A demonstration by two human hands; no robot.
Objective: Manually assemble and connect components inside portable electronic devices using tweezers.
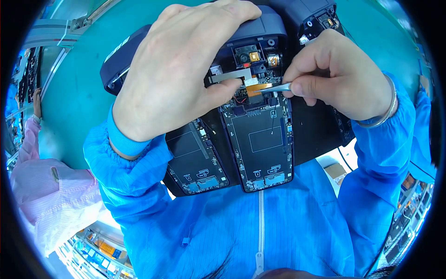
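Against a green worktop (79,111), the middle handheld terminal (260,139) lies opened, circuit board (253,110) exposed; whether its orange flex cable (254,89) is seated cannot be told. The right hand (332,72) pinches tweezers (279,88) at the cable; the left hand (174,69) arches over the housing (269,24), grip unclear. Another opened terminal (191,158) lies left.

The place was an electronics workshop, probably in a factory. This was shown by the opened black oblong devices with bare circuit boards (260,139), the wide green surface (79,111), the blue zipped work coat (218,232), another person in a pink striped coat (55,195), and crowded metal shelves (100,253).
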